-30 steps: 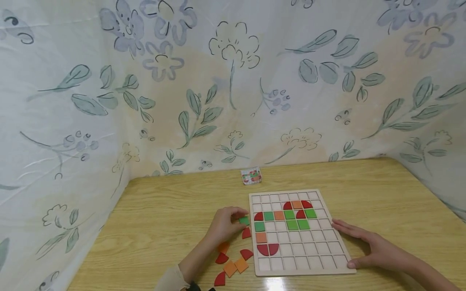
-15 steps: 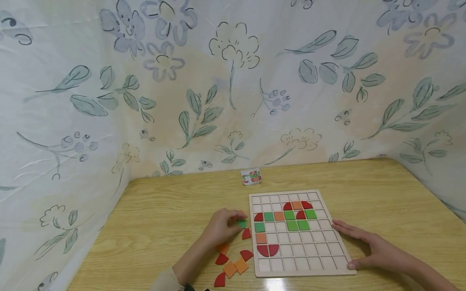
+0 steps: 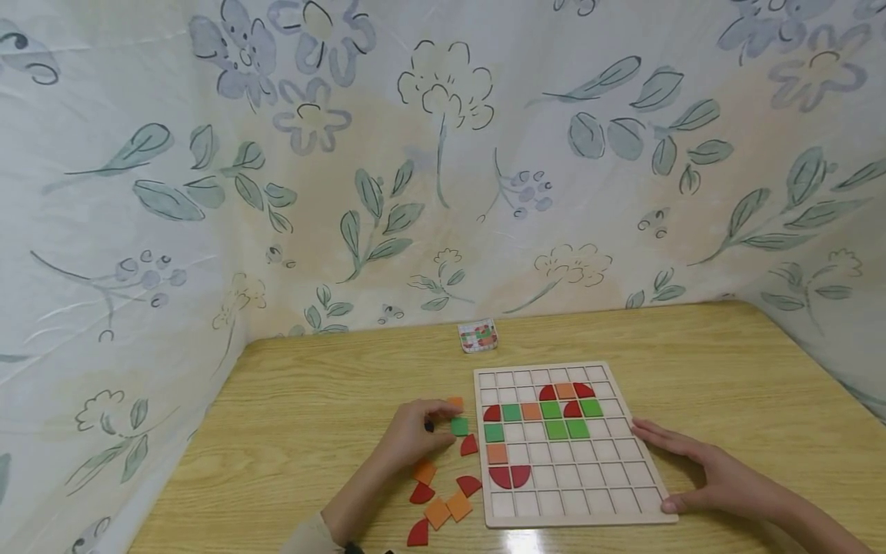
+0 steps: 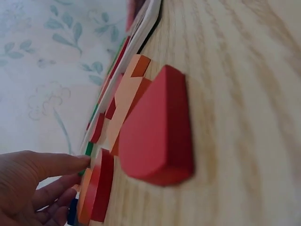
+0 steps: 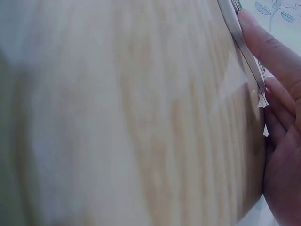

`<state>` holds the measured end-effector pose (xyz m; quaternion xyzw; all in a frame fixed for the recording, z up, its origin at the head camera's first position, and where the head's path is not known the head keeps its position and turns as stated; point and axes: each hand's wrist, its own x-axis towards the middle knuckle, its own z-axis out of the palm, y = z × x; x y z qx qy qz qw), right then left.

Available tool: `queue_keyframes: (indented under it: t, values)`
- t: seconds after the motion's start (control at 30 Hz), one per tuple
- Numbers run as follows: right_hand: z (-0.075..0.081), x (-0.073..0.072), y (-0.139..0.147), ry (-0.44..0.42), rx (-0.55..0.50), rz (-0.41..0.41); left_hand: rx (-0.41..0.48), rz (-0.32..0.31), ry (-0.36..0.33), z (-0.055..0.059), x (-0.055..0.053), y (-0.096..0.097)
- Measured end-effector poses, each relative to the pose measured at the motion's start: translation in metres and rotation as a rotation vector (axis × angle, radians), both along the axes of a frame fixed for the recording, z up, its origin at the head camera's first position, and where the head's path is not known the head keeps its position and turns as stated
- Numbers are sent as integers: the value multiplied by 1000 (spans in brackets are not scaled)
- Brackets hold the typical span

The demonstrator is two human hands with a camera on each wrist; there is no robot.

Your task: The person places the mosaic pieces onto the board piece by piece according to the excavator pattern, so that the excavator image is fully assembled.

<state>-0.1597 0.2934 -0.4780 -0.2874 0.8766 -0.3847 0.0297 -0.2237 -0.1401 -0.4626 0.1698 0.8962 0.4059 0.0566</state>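
My left hand hovers low over the table, thumb and index finger spread beside a green square tile. An orange square tile lies just past the index fingertip, and a red quarter-circle tile is near the thumb. Something small and dark shows under the palm. In the left wrist view, the thumb reaches toward a green edge. My right hand rests along the right side of the wooden grid board, its extended fingers and thumb touching the edge.
Several red and orange tiles lie loose left of the board. Red, orange and green tiles sit in some grid squares. A small pattern card lies behind the board. Floral cloth hangs around the table.
The left hand has drawn back to the left, away from the board. The green tile has shifted slightly left and now lies more exposed, with an orange tile uncovered behind it. The right hand stays put.
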Motion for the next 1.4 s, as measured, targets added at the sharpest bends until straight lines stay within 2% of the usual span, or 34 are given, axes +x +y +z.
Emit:
queue_keyframes:
  t: [0.1, 0.3, 0.37, 0.53, 0.7, 0.8, 0.9, 1.2, 1.4]
  values:
    - [0, 0, 0, 10, -6, 7, 5, 4, 4, 0, -1, 0]
    - [0, -1, 0, 8, -5, 18, -14, 88, 25, 0, 0, 0]
    - [-1, -1, 1, -5, -4, 17, 1, 98, 21, 2, 0, -1]
    - [-1, -1, 3, -48, 10, 19, 81, 79, 15, 4, -1, -1]
    - [-1, -1, 3, -36, 5, 16, 211, 59, -8, 3, -2, 7]
    - [-1, -1, 2, -29, 10, 10, 263, 47, -38, 5, -3, 18]
    - [0, -1, 2, -25, 16, 11, 263, 20, -52, 7, -3, 31]
    - [1, 0, 2, -31, 14, 0, 271, -111, -7, 11, -6, 85]
    - [3, 0, 2, -19, 48, -6, 255, -191, 23, 8, -9, 122]
